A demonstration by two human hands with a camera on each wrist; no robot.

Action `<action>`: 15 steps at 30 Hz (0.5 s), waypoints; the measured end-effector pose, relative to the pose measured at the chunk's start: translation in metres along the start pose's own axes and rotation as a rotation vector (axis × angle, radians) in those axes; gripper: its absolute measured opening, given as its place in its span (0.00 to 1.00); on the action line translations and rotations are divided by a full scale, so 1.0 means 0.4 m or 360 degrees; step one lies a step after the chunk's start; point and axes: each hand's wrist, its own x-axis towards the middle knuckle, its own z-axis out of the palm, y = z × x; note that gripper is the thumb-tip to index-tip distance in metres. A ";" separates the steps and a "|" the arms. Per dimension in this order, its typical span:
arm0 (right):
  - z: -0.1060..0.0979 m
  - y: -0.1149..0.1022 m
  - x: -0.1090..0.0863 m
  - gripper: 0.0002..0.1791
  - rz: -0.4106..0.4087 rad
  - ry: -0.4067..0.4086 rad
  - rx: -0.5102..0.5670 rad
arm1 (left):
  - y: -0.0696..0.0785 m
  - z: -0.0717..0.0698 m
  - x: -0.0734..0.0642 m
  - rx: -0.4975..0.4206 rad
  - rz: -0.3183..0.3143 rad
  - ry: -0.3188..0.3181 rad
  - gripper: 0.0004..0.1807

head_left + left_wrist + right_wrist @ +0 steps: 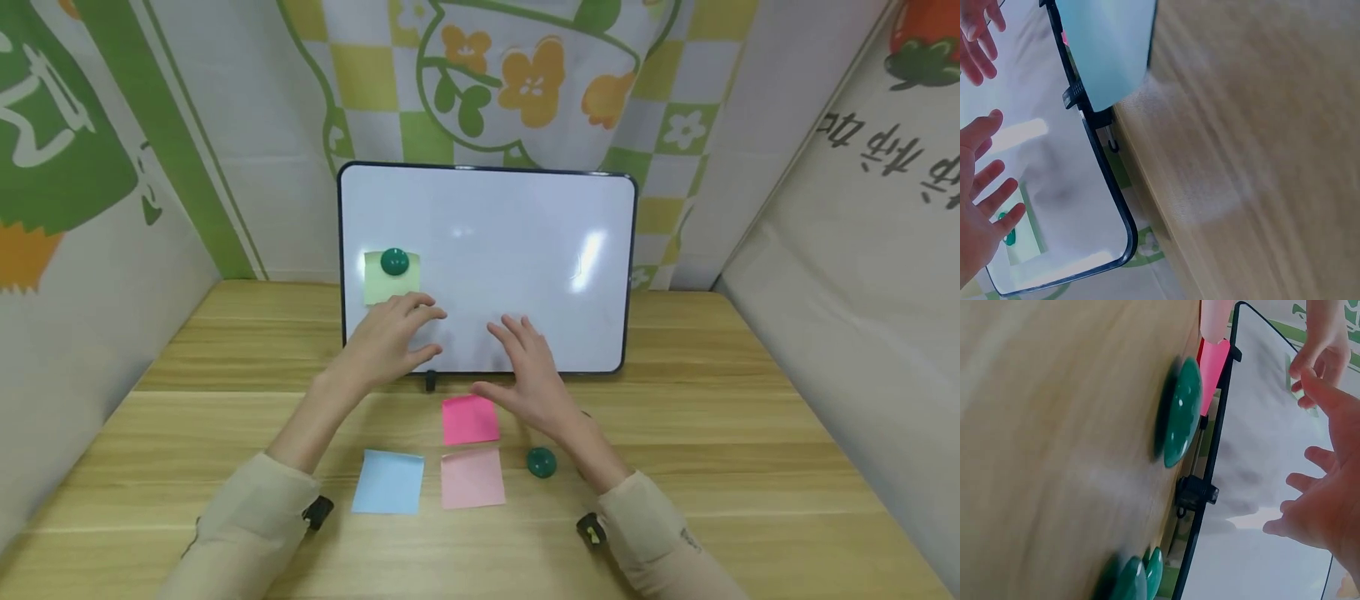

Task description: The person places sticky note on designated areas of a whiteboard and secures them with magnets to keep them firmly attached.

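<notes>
Board (510, 233): green note (381, 290) under magnet (394, 262)
Table (750, 467): blue note (388, 483), two pink notes (472, 479), more magnets (542, 462)
Left hand (390, 337): spread
Right hand (534, 379): spread

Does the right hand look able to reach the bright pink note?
Probably yes: the right hand is empty and close to the bright pink note, and nothing lies on that note.

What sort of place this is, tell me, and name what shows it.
Probably a small screened-off booth for desk work: a wood-grain tabletop, printed hangings on three sides, and a whiteboard in front of the back one.
</notes>
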 end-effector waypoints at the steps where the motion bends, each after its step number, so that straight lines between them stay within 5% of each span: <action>1: -0.003 0.002 -0.004 0.49 0.0017 -0.0007 0.0016 | 0.001 0.001 -0.002 0.0003 -0.0006 -0.0022 0.24; 15: -0.050 0.043 -0.058 0.49 0.0107 -0.0168 0.0094 | 0.036 0.013 -0.012 -0.0017 0.0018 -0.0208 0.23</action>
